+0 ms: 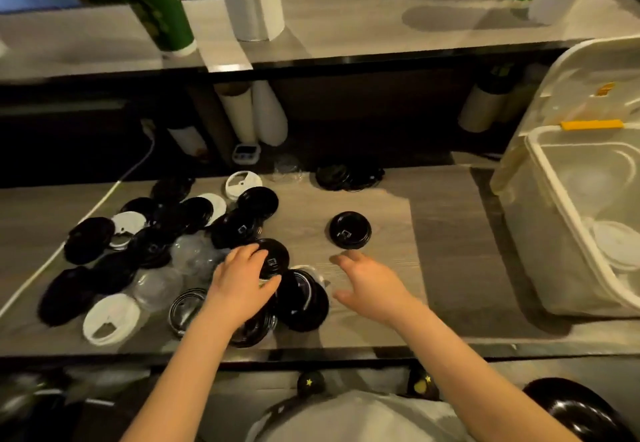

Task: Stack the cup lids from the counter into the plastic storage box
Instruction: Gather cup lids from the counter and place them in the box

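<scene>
A heap of black, white and clear cup lids (156, 251) covers the left half of the wooden counter (388, 317). My left hand (240, 280) grips a black lid (275, 258) at the heap's right edge, fingers curled over its rim. One black lid (349, 230) lies alone on bare wood to the right. My right hand (367, 282) hovers open just below that lone lid, fingers spread, holding nothing. The translucent plastic storage box (550, 206) stands at the counter's right end, with white lids (616, 247) on its bottom.
The box's lid with a yellow clip (592, 125) leans behind it. A stack of black lids (346, 176) and a small timer (246, 153) sit at the back. A white cable (104, 199) runs along the left. Paper rolls and cup sleeves stand on the shelf above.
</scene>
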Available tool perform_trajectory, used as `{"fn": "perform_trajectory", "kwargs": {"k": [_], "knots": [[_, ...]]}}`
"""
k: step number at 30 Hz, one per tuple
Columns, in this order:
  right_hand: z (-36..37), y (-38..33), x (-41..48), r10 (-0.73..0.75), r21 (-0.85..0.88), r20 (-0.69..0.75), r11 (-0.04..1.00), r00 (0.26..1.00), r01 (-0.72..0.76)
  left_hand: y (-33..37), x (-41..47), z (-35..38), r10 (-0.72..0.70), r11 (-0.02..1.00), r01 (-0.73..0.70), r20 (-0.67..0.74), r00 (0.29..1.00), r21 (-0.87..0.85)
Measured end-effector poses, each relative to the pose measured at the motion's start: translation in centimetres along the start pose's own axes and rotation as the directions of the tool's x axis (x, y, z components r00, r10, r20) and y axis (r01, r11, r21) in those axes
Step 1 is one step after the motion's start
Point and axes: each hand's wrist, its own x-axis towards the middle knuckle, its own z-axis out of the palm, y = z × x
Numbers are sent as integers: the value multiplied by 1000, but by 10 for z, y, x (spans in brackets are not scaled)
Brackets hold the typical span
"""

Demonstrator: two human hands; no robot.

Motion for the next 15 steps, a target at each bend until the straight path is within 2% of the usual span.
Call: {"fn": "perform_trajectory", "kwargs": {"k": [3, 5, 8, 10, 15], "knots": [[41, -25, 7, -6, 58, 42, 998, 999, 4, -29, -16, 11, 3, 1000, -5, 59, 998, 23], [67, -39, 11, 7, 18, 36, 1000, 999, -8, -42, -25, 19, 12, 999, -16, 105, 994, 41], [97, -49, 17, 39, -43, -34, 998, 999, -41, -55, -32, 34, 46, 994, -61, 169, 985, 85], [108, -48, 22, 65, -22, -110, 997, 992, -67, -62, -34, 43, 62, 992, -83, 202, 977, 99], [108, -39, 37, 151, 75, -218, 988, 964, -138, -67, -24, 54, 100, 992, -109, 133, 986, 62]]}}
